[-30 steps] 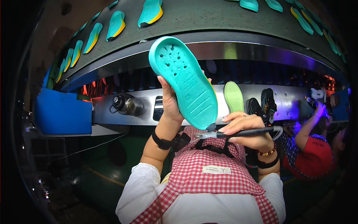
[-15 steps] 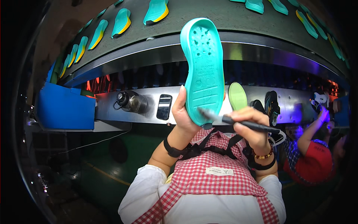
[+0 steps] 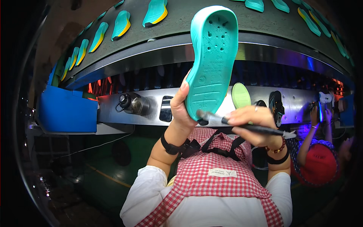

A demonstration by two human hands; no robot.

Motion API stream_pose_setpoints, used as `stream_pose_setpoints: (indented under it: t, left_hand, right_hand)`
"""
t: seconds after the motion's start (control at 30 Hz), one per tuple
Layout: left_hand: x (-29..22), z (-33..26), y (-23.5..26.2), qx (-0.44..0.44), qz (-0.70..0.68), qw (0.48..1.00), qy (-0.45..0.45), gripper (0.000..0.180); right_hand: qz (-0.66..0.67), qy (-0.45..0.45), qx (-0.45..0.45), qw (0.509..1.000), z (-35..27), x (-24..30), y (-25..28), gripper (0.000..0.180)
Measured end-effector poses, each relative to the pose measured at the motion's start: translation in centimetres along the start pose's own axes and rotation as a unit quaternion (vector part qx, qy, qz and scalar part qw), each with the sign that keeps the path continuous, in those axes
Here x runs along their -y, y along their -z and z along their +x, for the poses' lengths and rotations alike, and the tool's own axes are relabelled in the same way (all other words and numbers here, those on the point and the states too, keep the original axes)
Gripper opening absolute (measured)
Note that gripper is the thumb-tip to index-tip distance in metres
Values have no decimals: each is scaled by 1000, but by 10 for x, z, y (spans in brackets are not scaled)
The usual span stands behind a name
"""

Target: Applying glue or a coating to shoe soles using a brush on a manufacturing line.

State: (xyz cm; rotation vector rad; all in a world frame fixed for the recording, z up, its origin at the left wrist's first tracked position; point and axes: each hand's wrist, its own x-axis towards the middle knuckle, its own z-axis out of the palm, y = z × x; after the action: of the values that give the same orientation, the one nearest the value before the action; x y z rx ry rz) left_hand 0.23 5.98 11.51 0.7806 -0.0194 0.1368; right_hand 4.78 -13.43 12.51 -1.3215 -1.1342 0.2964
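Note:
A turquoise shoe sole stands tilted upright in front of me, its hollow inner side facing me. My left hand is closed around its lower left edge, thumb on the rim and the other fingers hidden behind. In my right hand is a brush with a black handle, gripped between thumb and fingers. The brush's bristles touch the inside of the sole at its lower end. The inner surface has several small holes at the top and raised lines lower down.
Beyond the metal ledge runs a dark conveyor belt bearing several turquoise-and-yellow soles. On the ledge lie a dark bottle, a phone, a pale green insole and a black shoe. A co-worker in a red cap sits at the right.
The sole has shifted up and tilted to the right. The brush has moved slightly left at the sole's lower end. Soles on the belt have slid slightly left.

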Motion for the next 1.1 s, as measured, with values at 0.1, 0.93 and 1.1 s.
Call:
stream_pose_setpoints:
  t: [0.1, 0.93, 1.1]
  left_hand:
    - [-4, 1, 1, -7, -109, 993, 46, 58]
    - [-34, 5, 0, 13, 164, 903, 397, 42]
    - [-39, 7, -1, 45, 220, 882, 413, 47]
  right_hand:
    - [30, 0, 81, 996, -7, 7, -8, 17]
    - [-232, 10, 304, 924, 3, 14, 28, 29]
    - [-177, -1, 204, 963, -1, -5, 38, 24]
